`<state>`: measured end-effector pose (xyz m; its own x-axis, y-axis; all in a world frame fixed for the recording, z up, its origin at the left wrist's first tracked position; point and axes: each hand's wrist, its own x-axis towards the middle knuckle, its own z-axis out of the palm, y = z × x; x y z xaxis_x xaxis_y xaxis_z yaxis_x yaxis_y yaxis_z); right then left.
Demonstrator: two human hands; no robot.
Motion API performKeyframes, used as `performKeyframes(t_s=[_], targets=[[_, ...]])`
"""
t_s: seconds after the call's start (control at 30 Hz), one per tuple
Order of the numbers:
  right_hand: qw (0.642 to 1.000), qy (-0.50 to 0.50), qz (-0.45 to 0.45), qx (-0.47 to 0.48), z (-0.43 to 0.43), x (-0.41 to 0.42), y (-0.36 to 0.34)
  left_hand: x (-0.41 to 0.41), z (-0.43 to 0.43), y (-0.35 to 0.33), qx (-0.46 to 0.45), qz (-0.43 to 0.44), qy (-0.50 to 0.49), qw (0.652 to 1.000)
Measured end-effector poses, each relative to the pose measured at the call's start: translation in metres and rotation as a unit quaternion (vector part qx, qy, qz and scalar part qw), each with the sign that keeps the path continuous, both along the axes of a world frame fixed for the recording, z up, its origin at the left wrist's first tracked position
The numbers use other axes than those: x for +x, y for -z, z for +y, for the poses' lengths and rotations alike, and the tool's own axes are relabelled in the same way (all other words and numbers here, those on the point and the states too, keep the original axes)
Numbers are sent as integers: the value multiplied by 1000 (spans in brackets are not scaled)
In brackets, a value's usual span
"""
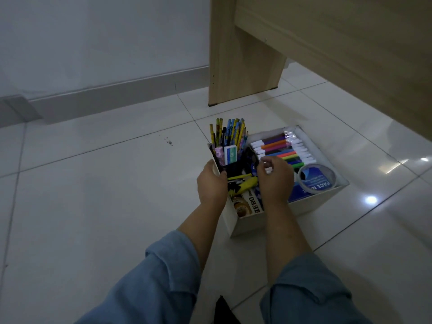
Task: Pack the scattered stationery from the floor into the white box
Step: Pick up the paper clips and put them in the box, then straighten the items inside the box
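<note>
- White rectangular box (254, 224): stands on the glossy white tiled floor (93, 195), just right of frame centre, at 6 o'clock from the light wooden furniture leg (236, 66).
- Dark pen holder (230, 166): upright in the box corner at 10 o'clock. It carries a bundle of yellow and blue patterned pencils and pens (230, 133) standing on end, with a white-and-green eraser (230, 155) and a pink eraser (219, 152) at its front rim.
- Set of coloured felt-tip markers with white caps (284, 149): lies flat in a clear wrapper in the box section at 1 o'clock.
- Roll of clear tape (318, 177): lies at 3 o'clock in the box, on a blue packet marked "FACE MASK" (295, 195).
- Yellow-handled tool (245, 183) and a black binder clip (233, 184): lie between the two hands, above a carton printed "HERO" (247, 206) in the box corner at 6 o'clock.
- Left hand (211, 183): grip wrapped around the lower part of the dark pen holder, thumb on the box's left rim.
- Right hand (275, 181): over the box centre, fingers curled together, fingertips (263, 163) touching the white cap ends of the markers. Whether the grip is clamped on anything cannot be determined.
- Both forearms enter from 6 o'clock, with rolled blue denim sleeves (163, 277).
- Small dark specks (168, 141) mark the floor at 9 o'clock from the pencils.
</note>
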<state>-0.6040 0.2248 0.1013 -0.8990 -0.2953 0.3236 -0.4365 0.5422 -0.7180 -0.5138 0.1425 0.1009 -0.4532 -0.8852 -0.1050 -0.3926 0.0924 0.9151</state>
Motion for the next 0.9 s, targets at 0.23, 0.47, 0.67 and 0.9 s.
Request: performKeyframes(t_s=[0.23,0.47,0.67,0.9], targets=[[997,50,38,43,41,13,12,2,-1,1,-30,-40,3,999],[999,17,16,38,11,41,18,34,-28,3,-52,-58,-24,997],[997,-74,18,27,-46,84,24,83,-82,6,-76,-67,-79,992],[971,-231,10,58,-105,138,27,141,-148,9,-38,-13,-205,978]])
